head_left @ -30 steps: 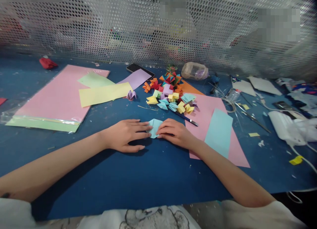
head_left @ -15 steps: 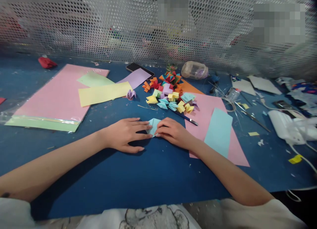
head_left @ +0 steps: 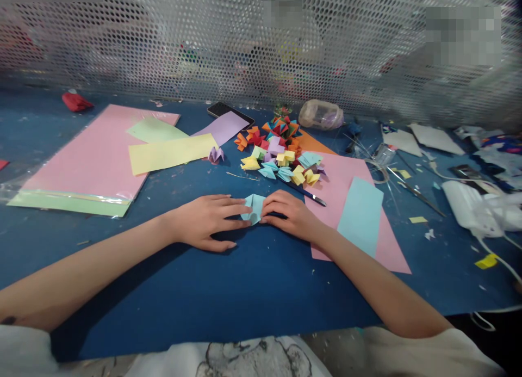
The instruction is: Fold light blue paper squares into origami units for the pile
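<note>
Since approx. half a sec ago, our right hand [head_left: 290, 216] has shifted slightly rightward, so more shows of the small, many-sided light-blue folded paper [head_left: 255, 205]; our left hand [head_left: 204, 220] is abt. where it was. That paper lies on the dark-blue tabletop [head_left: 228, 301], btwn our hands. Left hand's palm-down, fingers spread, w/ tips on the paper's left side & thumb out, off the paper. Right hand's fingers are bent & pressed close together, tips at the paper's right edge; can't tell if the thumb's pinching it. Just beyond, we've a heap of small multicolored folded-paper pieces [head_left: 286, 159], w/ a slim dark pen-like tool [head_left: 305, 193] at its near side, partly over a large pink paper sheet [head_left: 340, 189]. On that sheet, nr. our right forearm: a light-blue rectangular paper strip [head_left: 361, 214]. Over left, a long yellow paper strip [head_left: 171, 153] overlaps a plastic-wrapped pack of pink paper [head_left: 93, 159]; a clear plastic jar [head_left: 320, 115] lies sideways at the back.
</note>
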{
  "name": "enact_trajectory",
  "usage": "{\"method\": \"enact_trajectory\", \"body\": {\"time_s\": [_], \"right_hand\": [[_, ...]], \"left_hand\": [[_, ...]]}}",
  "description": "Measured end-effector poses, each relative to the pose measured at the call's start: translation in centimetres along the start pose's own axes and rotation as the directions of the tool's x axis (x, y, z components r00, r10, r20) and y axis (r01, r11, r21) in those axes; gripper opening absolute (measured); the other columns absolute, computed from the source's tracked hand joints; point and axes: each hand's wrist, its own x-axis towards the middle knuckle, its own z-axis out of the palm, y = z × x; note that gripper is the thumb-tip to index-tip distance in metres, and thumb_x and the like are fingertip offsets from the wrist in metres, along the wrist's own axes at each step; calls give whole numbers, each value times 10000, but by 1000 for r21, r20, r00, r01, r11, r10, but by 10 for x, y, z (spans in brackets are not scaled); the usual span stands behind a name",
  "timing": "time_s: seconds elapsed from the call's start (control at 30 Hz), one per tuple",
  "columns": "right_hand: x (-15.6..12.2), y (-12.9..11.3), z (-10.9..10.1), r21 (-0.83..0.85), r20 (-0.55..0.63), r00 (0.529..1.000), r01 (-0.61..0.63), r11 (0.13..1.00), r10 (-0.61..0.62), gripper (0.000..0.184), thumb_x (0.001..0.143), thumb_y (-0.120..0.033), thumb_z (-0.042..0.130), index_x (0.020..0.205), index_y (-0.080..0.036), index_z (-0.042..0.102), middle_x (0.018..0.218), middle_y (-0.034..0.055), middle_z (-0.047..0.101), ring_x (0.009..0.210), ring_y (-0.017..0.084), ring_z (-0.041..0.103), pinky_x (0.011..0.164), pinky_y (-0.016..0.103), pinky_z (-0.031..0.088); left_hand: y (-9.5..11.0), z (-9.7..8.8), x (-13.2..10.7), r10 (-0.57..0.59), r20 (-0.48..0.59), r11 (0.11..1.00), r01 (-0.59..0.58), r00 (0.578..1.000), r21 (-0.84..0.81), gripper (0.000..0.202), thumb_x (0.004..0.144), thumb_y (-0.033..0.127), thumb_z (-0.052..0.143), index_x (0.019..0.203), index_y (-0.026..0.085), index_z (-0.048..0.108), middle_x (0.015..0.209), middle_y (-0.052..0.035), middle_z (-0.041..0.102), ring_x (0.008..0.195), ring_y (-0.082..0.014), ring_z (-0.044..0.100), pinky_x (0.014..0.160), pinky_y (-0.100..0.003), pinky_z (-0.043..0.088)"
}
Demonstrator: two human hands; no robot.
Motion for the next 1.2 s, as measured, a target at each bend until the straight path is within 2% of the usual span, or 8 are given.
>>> {"method": "enact_trajectory", "body": {"time_s": [0.13,0.33,0.53,0.7,1.07,1.2], "right_hand": [[1,-2,2,5,-48,999,-25,1000,25,136,893,-304,557,858,-200,636,900,46,643,876,169,554,803,324,457],[5,-8,7,16,-131,980,-148,989,148,133,848,-310,624,813,-183,642,855,42,638,826,158,560,769,308,450],[6,-10,8,19,-140,971,-193,981,193,206,849,-386,608,772,-197,639,849,42,631,819,170,564,762,334,452],[7,-13,12,6,-186,954,-241,971,237,212,841,-374,619,732,-193,615,828,35,623,802,166,572,750,328,452],[9,-18,19,-24,-263,923,-298,954,281,231,833,-387,623,703,-197,603,820,31,625,794,165,579,734,317,455],[9,-17,18,-20,-258,926,-291,956,277,239,834,-399,621,702,-200,606,823,35,628,800,173,580,735,327,455]], "left_hand": [[0,2,-1,20,-44,999,-22,999,-40,451,895,392,465,1287,173,508,1276,-104,595,1231,-257,511,1088,-432,353],[-1,4,-5,22,-64,998,-26,998,-55,450,891,373,462,1286,161,498,1304,-101,577,1242,-251,504,1069,-401,387],[-1,3,-3,32,-54,999,-33,998,-28,395,890,390,472,1208,174,563,1289,-98,587,1221,-271,523,1020,-404,439],[0,3,-2,33,-53,999,-35,998,-28,395,888,411,476,1191,175,571,1275,-107,594,1215,-274,527,1005,-395,453],[-1,3,-4,23,-59,997,-27,998,-74,394,870,407,495,1178,174,573,1279,-107,591,1214,-278,528,995,-393,462],[0,4,-4,-12,-65,995,6,998,-95,468,861,403,498,1256,152,517,1277,-125,592,1200,-277,541,996,-400,458]]}}
